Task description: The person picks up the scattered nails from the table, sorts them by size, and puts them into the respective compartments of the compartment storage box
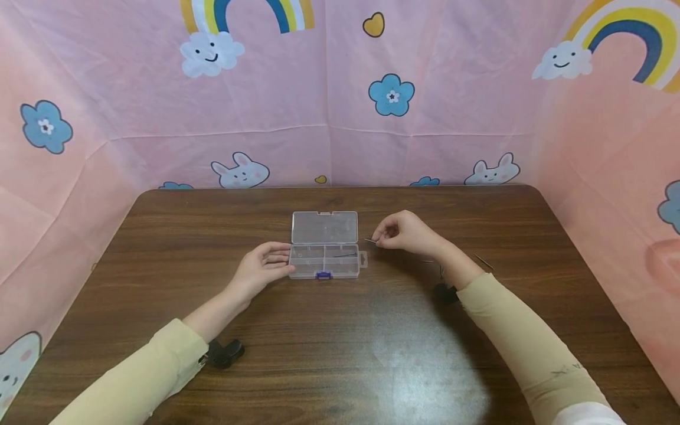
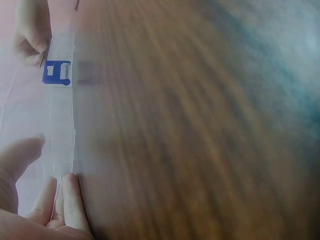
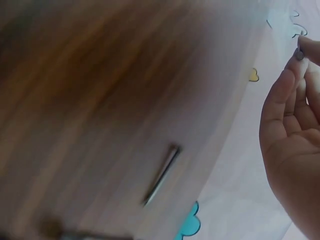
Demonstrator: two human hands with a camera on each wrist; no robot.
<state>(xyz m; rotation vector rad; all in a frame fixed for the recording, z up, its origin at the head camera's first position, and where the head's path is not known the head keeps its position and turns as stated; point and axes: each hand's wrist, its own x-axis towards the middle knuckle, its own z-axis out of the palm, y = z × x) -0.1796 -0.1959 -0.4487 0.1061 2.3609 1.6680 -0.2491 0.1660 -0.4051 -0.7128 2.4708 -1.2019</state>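
Note:
A clear plastic compartment box with a blue latch lies with its lid folded back. My left hand touches its left end with mostly straight fingers, the thumb by the front corner. One thin dark nail lies in the back right compartment. Just right of the lid, my right hand pinches a small metal nail between thumb and fingertips. Its round head shows in the right wrist view. Another nail lies on the wooden table.
Thin metal pieces lie under and beside the right forearm, one nail farthest right. A hanging tab sticks out of the box's right end. Black wrist devices sit at both cuffs. Pink printed cloth borders the table's back and sides.

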